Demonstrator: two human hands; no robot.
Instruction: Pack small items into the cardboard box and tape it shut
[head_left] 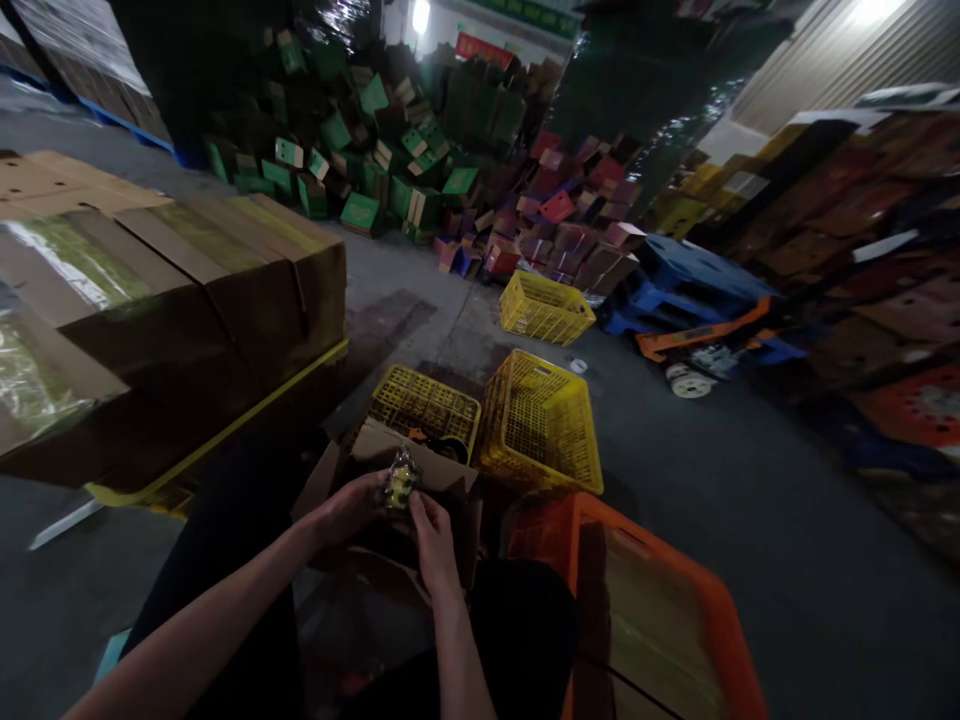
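Between both hands is a small clear plastic packet (pixel 402 480) with something yellow and dark inside; its exact contents are too small to make out. My left hand (pixel 358 503) grips the packet's left side. Fingers of my right hand (pixel 431 525) pinch its lower right edge. Directly beneath the hands stands an open cardboard box (pixel 466 520), its flaps spread and its inside dark. Behind the box, a black and orange item (pixel 442 442) lies on an upturned yellow crate (pixel 427 395).
An open yellow crate (pixel 540 420) stands ahead, another yellow crate (pixel 546 308) beyond it. At my right is an orange crate (pixel 660 560) holding cardboard. Taped cartons (pixel 247 290) are stacked at left. Farther off are piled green boxes (pixel 360 212), blue pallets (pixel 690 275) and an orange pallet jack (pixel 697 335).
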